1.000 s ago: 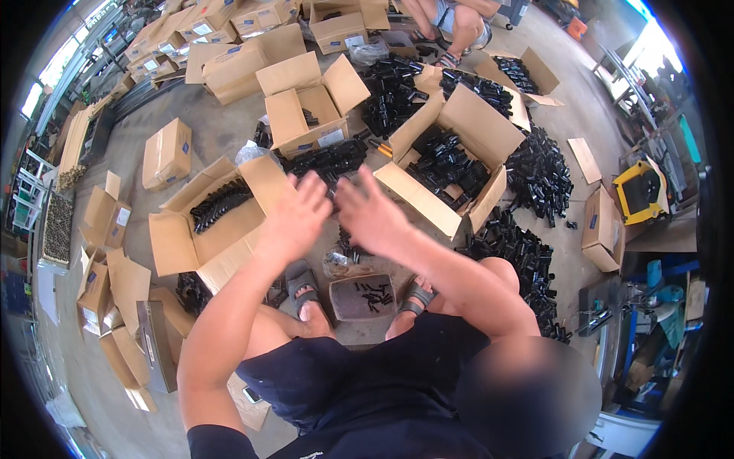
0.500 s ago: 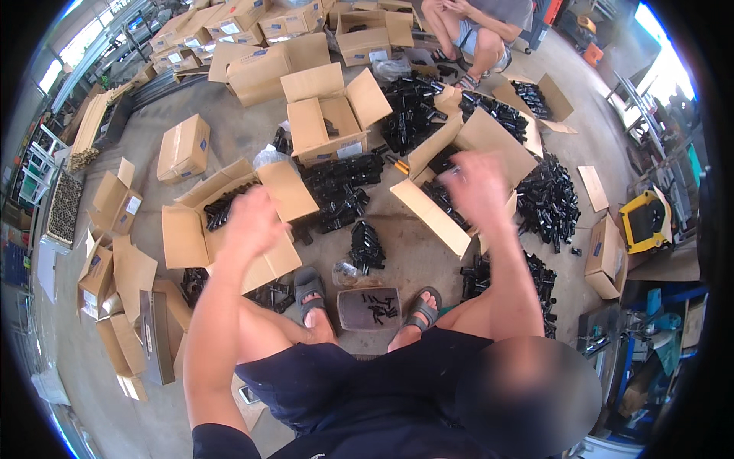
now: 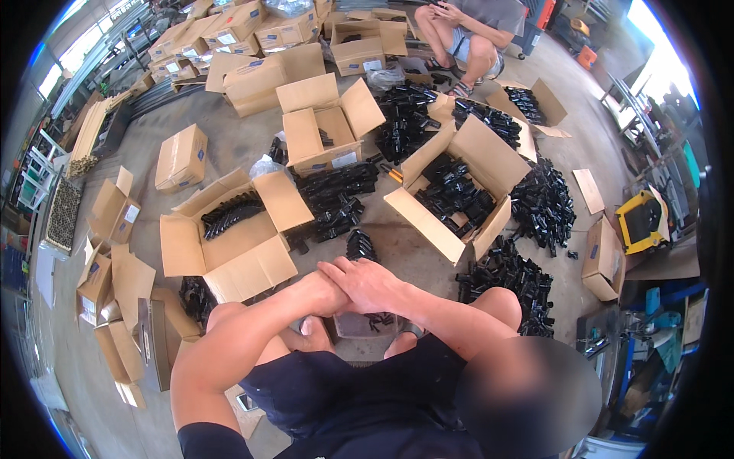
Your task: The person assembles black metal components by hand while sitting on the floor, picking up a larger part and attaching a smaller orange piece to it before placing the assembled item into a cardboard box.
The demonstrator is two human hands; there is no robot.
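My right hand lies across the back of my left hand, both pressed together in front of my knees. Nothing shows between them, and the left hand's fingers are covered. Just below the hands, between my feet, sits a small grey box with a few black parts in it. A small bundle of black parts lies on the floor just beyond the hands. To the left stands an open cardboard box holding black parts. To the right is another open carton half full of them.
Piles of black parts lie on the concrete floor at the centre, right and by my right knee. Several closed and flattened cartons ring the area. Another person sits at the far side. A yellow crate stands right.
My hands were spread apart, reaching over the left and right cartons. They have since drawn back toward my body and come together, right over left, above the small grey box.
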